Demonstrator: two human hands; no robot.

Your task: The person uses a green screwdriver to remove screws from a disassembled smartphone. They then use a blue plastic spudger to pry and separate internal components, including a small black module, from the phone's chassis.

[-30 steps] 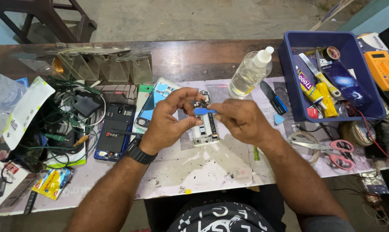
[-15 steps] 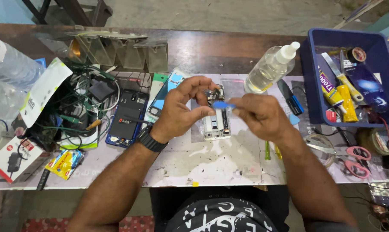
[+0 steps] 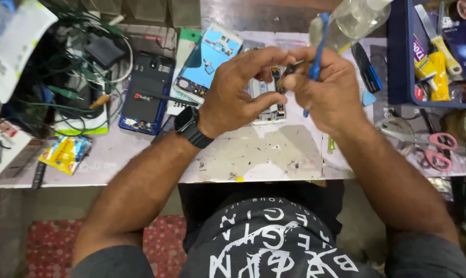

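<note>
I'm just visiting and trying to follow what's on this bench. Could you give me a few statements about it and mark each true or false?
1. The right hand holds a blue tool. True.
2. The left hand wears a black wristwatch. True.
3. The pink-handled scissors lie left of the hands. False: they lie to the right.
4. The dark blue opened phone is in the left hand. False: it lies on the table.
5. The clear bottle stands inside the blue bin. False: it is beside it.
</note>
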